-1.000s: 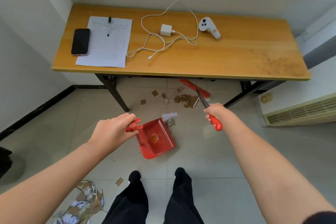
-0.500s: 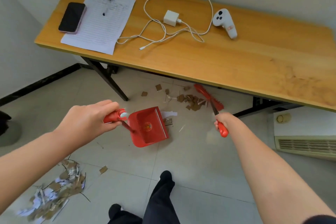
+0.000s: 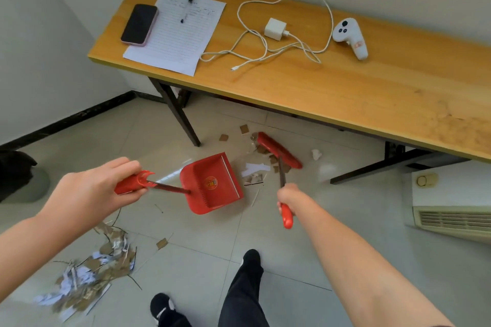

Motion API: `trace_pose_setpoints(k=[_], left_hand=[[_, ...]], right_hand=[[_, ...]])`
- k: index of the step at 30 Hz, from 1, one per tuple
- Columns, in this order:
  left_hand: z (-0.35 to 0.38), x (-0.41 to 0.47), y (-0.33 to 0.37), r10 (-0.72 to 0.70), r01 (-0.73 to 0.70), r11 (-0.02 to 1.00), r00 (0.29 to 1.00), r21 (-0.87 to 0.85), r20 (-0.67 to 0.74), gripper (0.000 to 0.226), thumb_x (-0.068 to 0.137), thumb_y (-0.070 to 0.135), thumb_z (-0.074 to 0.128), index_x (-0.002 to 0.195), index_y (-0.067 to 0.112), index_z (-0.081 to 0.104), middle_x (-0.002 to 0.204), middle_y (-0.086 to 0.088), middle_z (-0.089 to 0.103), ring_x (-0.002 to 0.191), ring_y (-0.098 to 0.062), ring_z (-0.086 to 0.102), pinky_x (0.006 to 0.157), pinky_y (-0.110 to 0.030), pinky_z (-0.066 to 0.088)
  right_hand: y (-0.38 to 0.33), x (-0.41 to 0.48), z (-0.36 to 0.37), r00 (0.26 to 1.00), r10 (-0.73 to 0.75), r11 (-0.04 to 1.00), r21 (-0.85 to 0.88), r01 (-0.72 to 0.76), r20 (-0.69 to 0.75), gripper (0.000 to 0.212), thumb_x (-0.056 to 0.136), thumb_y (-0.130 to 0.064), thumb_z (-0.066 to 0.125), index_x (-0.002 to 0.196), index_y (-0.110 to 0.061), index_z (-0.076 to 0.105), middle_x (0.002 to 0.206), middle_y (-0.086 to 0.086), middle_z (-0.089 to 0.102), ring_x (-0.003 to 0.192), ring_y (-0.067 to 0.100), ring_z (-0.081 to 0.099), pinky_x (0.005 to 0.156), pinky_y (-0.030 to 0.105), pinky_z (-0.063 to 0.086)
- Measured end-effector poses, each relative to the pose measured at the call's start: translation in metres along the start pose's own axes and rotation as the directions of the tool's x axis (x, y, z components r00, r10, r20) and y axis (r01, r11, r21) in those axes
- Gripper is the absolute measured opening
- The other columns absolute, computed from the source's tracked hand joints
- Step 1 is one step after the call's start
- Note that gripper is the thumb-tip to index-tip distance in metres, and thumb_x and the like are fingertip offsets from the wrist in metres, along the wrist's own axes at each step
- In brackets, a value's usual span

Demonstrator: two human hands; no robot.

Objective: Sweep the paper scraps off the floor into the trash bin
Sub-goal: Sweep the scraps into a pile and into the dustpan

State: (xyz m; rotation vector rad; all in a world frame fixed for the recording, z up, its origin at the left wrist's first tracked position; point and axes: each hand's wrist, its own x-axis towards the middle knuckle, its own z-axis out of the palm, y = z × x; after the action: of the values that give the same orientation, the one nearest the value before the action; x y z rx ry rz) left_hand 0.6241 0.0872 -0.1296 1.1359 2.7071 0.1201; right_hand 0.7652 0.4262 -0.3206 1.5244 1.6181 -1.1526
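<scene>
Scraps (image 3: 261,167) lie in a loose cluster under the table's (image 3: 318,93) front edge, between the broom head (image 3: 279,150) at 1 o'clock and the dustpan (image 3: 212,183) just left of them. The left hand (image 3: 95,191) is closed around the dustpan's red handle; the right hand (image 3: 291,200) is closed around the broom's handle, with the bristles set on the far side of the cluster. A second, bigger pile (image 3: 90,271) sits at 8 o'clock by the feet, well apart from the pan. No trash bin can be made out for certain.

Risks, as I judge them: the pan's lip looks angled rather than square to the broom, so a pull toward it could push scraps past its side. The light slips could also slide under the lip if it lifts. A step back could scatter the 8 o'clock pile.
</scene>
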Motion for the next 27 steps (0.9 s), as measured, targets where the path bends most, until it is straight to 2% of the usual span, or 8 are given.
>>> trace_pose_setpoints(k=[4,8,13,17,20,23,25,27], left_hand=[[-0.005,-0.037,-0.043,-0.039,0.039,0.999,0.999,0.017,-0.033,0.033,0.082,0.070,0.050,0.080,0.038,0.043,0.071,0.014,0.046,0.052,-0.007,0.054,0.036,-0.028,0.043],[-0.007,-0.077,-0.080,-0.070,0.072,0.996,0.997,0.051,-0.041,0.027,0.078,0.048,0.071,0.082,0.035,0.048,0.074,0.011,0.051,0.057,-0.010,0.057,0.042,-0.027,0.044],[-0.018,-0.133,-0.116,-0.073,0.074,0.997,0.997,0.035,-0.039,0.026,0.079,0.041,0.072,0.079,0.027,0.050,0.075,0.009,0.054,0.063,-0.011,0.058,0.045,-0.028,0.045],[-0.028,-0.177,-0.148,-0.100,0.103,0.994,0.992,0.033,-0.072,0.028,0.078,0.041,0.071,0.078,0.028,0.047,0.076,0.008,0.052,0.065,-0.014,0.059,0.048,-0.029,0.046],[-0.037,-0.197,-0.163,-0.142,0.138,0.990,0.984,-0.042,-0.104,0.035,0.078,0.039,0.072,0.076,0.034,0.037,0.073,0.010,0.049,0.068,-0.016,0.056,0.050,-0.028,0.044],[-0.043,-0.205,-0.170,-0.162,0.154,0.984,0.981,-0.086,-0.104,0.035,0.078,0.036,0.072,0.077,0.037,0.036,0.076,0.011,0.050,0.073,-0.017,0.056,0.053,-0.028,0.041],[-0.044,-0.206,-0.172,-0.163,0.155,0.984,0.982,-0.084,-0.095,0.032,0.079,0.035,0.070,0.078,0.035,0.039,0.079,0.010,0.052,0.075,-0.016,0.057,0.053,-0.028,0.040],[-0.042,-0.204,-0.171,-0.168,0.160,0.983,0.981,-0.087,-0.095,0.028,0.079,0.034,0.069,0.078,0.030,0.041,0.079,0.009,0.053,0.074,-0.017,0.056,0.053,-0.027,0.039]], right_hand=[[0.030,-0.034,0.055,1.000,0.010,0.998,-0.067,-0.009,0.012,0.025,0.089,0.003,0.028,0.067,-0.001,0.040,0.053,0.017,0.050,0.046,0.023,0.048,0.055,0.032,0.045],[0.051,-0.082,0.111,0.995,0.008,0.981,-0.192,0.013,0.104,0.014,0.082,0.009,0.037,0.071,0.001,0.042,0.062,0.017,0.054,0.064,0.029,0.055,0.070,0.039,0.050],[0.084,-0.156,0.185,0.971,0.043,0.937,-0.347,0.042,0.234,0.021,0.089,0.001,0.040,0.067,-0.003,0.040,0.067,0.013,0.054,0.053,0.023,0.051,0.072,0.037,0.054],[0.109,-0.201,0.248,0.963,0.048,0.932,-0.358,0.052,0.265,0.018,0.084,-0.001,0.038,0.071,-0.004,0.049,0.065,0.013,0.056,0.049,0.023,0.051,0.060,0.033,0.050],[0.126,-0.215,0.275,0.971,0.068,0.969,-0.248,-0.009,0.230,0.020,0.079,-0.003,0.037,0.087,-0.005,0.055,0.054,0.011,0.053,0.040,0.021,0.047,0.055,0.031,0.045],[0.129,-0.231,0.271,0.974,0.126,0.991,-0.057,-0.117,0.187,0.015,0.087,-0.008,0.039,0.090,-0.012,0.053,0.044,0.006,0.042,0.036,0.015,0.036,0.046,0.022,0.032],[0.123,-0.237,0.258,0.985,0.095,0.994,0.042,-0.102,0.145,0.019,0.091,-0.005,0.038,0.099,-0.013,0.053,0.044,0.005,0.040,0.037,0.014,0.035,0.041,0.019,0.030],[0.110,-0.239,0.244,0.994,0.060,0.993,0.094,-0.068,0.091,0.032,0.093,-0.003,0.034,0.117,-0.012,0.053,0.049,0.005,0.041,0.038,0.015,0.036,0.038,0.016,0.032]])
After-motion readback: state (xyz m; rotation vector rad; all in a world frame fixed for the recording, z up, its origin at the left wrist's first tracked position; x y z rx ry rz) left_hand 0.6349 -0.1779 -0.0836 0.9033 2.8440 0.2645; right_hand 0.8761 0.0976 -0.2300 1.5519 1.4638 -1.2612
